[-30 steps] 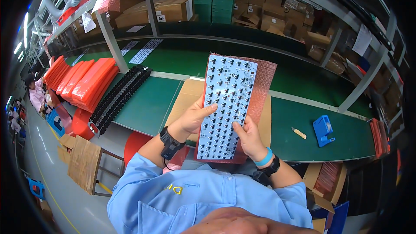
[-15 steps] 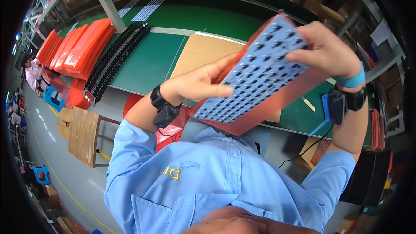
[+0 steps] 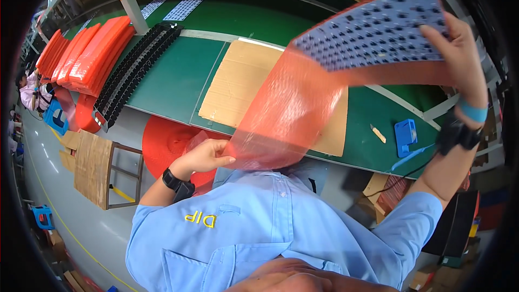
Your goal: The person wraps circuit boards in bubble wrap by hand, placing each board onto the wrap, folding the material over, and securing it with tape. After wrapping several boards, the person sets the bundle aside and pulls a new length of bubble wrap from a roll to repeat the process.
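Observation:
My right hand, raised at the right, grips one end of a pale blue circuit board studded with rows of small black parts. Red film lines the board's far edge and underside. From the board a long sheet of translucent red bubble wrap hangs down toward my chest. Its lower left corner is pinched between the thumb and fingers of my left hand, low in front of me. Below the wrap, a brown cardboard sheet lies on the green worktable.
Stacks of red-wrapped packs and a long black slotted rack occupy the table's left end. To the right lie a small knife and a blue tape dispenser. More boards rest on the green strip behind. A wooden-topped stool stands left.
My left hand has left the board and moved down and left, drawing the bubble wrap out. My right hand has carried the board up and to the right.

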`<action>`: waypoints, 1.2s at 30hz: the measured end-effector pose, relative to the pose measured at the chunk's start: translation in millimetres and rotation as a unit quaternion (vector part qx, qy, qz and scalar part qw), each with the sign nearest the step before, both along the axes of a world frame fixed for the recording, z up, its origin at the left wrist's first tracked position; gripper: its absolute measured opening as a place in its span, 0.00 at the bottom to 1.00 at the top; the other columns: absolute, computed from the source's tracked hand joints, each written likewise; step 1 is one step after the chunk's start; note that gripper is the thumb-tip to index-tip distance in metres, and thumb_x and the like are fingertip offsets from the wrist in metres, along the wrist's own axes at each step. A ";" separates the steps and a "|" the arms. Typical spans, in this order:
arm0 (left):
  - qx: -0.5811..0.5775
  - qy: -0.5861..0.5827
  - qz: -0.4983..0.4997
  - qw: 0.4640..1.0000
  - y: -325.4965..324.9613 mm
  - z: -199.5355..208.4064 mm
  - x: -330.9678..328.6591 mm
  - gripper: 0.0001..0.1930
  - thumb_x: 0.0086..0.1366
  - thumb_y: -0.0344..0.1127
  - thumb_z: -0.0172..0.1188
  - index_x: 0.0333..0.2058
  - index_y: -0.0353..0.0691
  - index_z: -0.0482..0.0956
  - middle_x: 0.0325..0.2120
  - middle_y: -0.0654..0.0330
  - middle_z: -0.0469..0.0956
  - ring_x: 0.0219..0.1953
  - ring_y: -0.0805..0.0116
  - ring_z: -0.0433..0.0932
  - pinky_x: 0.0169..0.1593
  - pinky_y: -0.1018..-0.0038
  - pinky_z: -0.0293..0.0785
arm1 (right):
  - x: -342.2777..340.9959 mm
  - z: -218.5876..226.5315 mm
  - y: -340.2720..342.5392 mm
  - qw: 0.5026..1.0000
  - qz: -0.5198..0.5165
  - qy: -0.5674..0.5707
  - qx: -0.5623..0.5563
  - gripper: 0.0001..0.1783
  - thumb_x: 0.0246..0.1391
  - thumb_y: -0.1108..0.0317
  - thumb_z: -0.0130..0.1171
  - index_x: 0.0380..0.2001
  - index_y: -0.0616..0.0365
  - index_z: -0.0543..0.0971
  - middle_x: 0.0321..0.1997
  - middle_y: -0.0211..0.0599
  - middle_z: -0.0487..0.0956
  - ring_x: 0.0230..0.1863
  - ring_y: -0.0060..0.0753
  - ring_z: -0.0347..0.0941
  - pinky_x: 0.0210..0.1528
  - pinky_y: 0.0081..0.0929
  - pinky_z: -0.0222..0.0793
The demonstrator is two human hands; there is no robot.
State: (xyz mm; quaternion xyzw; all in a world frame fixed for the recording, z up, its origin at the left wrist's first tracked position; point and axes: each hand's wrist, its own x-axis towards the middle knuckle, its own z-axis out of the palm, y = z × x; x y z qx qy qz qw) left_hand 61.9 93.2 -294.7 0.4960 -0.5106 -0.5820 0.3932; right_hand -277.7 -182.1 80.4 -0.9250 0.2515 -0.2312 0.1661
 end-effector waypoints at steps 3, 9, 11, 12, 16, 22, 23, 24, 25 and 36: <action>-0.013 0.106 0.085 0.991 -4.0 -6.0 -22.8 0.12 0.68 0.26 0.60 0.49 0.32 0.78 0.42 0.63 0.82 0.45 0.79 0.77 0.49 0.77 0.75 | 49.5 -65.5 30.8 0.959 0.001 0.049 -0.279 0.11 0.55 0.75 0.59 0.42 0.65 0.79 0.34 0.35 0.82 0.35 0.27 0.79 0.34 0.25 0.74; 0.001 0.079 0.022 0.997 -18.7 -15.2 -39.9 0.12 0.70 0.24 0.55 0.51 0.34 0.73 0.41 0.65 0.80 0.43 0.80 0.76 0.48 0.79 0.73 | 107.5 -267.0 100.0 0.881 -0.043 0.233 -0.410 0.15 0.48 0.63 0.60 0.39 0.57 0.74 0.33 0.35 0.73 0.32 0.35 0.75 0.23 0.28 0.74; 0.007 0.051 0.009 0.999 -14.3 -23.3 -38.7 0.11 0.70 0.24 0.54 0.51 0.34 0.72 0.42 0.65 0.80 0.43 0.81 0.75 0.48 0.79 0.72 | 104.1 -305.1 110.5 0.918 -0.021 0.220 -0.329 0.19 0.50 0.58 0.61 0.42 0.58 0.74 0.37 0.38 0.72 0.35 0.38 0.75 0.25 0.29 0.75; -0.007 0.031 0.022 0.999 -10.4 -26.2 -36.8 0.09 0.70 0.24 0.55 0.48 0.34 0.72 0.39 0.65 0.80 0.41 0.81 0.75 0.46 0.80 0.72 | 103.2 -313.7 111.0 0.949 -0.002 0.204 -0.242 0.24 0.53 0.54 0.62 0.45 0.59 0.73 0.41 0.41 0.72 0.38 0.41 0.75 0.26 0.31 0.77; -0.024 -0.048 0.053 0.997 5.3 -11.3 -35.4 0.04 0.71 0.26 0.56 0.42 0.35 0.72 0.33 0.66 0.80 0.35 0.82 0.74 0.40 0.80 0.71 | 105.6 -311.8 103.5 0.969 0.005 0.190 -0.159 0.33 0.53 0.46 0.63 0.50 0.62 0.72 0.46 0.46 0.71 0.41 0.45 0.75 0.28 0.34 0.79; 0.010 -0.090 0.067 0.994 7.2 -6.0 -28.6 0.07 0.69 0.30 0.60 0.39 0.34 0.73 0.24 0.65 0.80 0.26 0.81 0.74 0.30 0.78 0.70 | 115.4 -300.8 97.3 0.969 0.024 0.215 -0.115 0.33 0.53 0.46 0.63 0.51 0.64 0.71 0.47 0.47 0.71 0.42 0.46 0.75 0.30 0.35 0.79; 0.012 -0.092 0.067 0.993 5.0 -2.6 -26.3 0.07 0.69 0.30 0.60 0.39 0.34 0.73 0.24 0.65 0.80 0.26 0.81 0.74 0.30 0.78 0.70 | 114.9 -302.0 96.6 0.969 0.028 0.217 -0.116 0.34 0.53 0.46 0.63 0.51 0.64 0.71 0.47 0.47 0.70 0.42 0.46 0.75 0.31 0.34 0.79; -0.004 -0.131 0.043 0.990 2.2 5.9 -23.3 0.07 0.68 0.31 0.61 0.37 0.34 0.74 0.23 0.63 0.79 0.26 0.81 0.74 0.30 0.77 0.70 | 114.1 -303.3 95.9 0.968 0.033 0.218 -0.117 0.34 0.53 0.45 0.62 0.52 0.64 0.71 0.48 0.48 0.70 0.43 0.46 0.76 0.32 0.34 0.79; -0.019 -0.171 0.020 0.985 -0.8 17.6 -18.9 0.07 0.67 0.32 0.63 0.35 0.34 0.76 0.22 0.62 0.79 0.25 0.81 0.75 0.29 0.77 0.70 | 112.7 -305.7 95.3 0.969 0.035 0.215 -0.117 0.34 0.53 0.45 0.62 0.52 0.64 0.71 0.48 0.48 0.70 0.43 0.46 0.76 0.32 0.34 0.79; -0.108 -0.595 0.359 0.711 -233.6 68.2 212.6 0.26 0.59 0.55 0.67 0.45 0.38 0.80 0.40 0.47 0.82 0.45 0.51 0.82 0.50 0.57 0.77 | 101.9 -290.7 76.7 0.973 0.140 0.184 -0.001 0.36 0.51 0.45 0.66 0.52 0.63 0.73 0.48 0.50 0.70 0.40 0.54 0.76 0.38 0.40 0.78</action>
